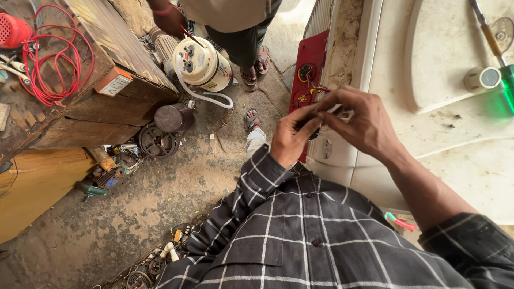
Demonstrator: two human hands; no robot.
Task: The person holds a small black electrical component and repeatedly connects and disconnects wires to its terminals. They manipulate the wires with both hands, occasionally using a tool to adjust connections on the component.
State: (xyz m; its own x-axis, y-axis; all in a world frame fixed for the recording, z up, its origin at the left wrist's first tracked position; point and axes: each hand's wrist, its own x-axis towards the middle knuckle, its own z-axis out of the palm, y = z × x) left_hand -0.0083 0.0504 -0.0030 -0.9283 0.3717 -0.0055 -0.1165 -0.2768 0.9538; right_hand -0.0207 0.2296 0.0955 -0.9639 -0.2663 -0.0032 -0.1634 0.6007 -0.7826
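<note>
1. Dusty concrete floor (160, 198) littered with scrap parts and wire runs under a cramped repair spot, with a white appliance casing (455, 134) filling the right side.

2. Both hands meet in front of the casing: the left hand (292, 136) and the right hand (361, 123) are pressed fingertip to fingertip around a small dark part (313, 128), mostly hidden by the fingers. Both are closed on it in a pinch; what exactly it is I cannot tell.

3. To do this well, I judge that the left hand should hold the part steady while the right fingertips do the fine work, keeping it close to the chest so that nothing drops into the clutter below.

4. Just behind the hands, a red panel (313, 69) with loose coloured wires stands against the casing's edge. Those wires look easy to snag, so the hands should stay clear of them.

5. On the casing lie a screwdriver with a green handle (500, 59) and a small roll of tape (482, 79), well apart from the hands.

6. Further left, another person's hand (171, 21) is at a cream motor unit (201, 63) with a white hose.

7. A wooden workbench (80, 96) at far left carries coiled red wire (53, 59).
</note>
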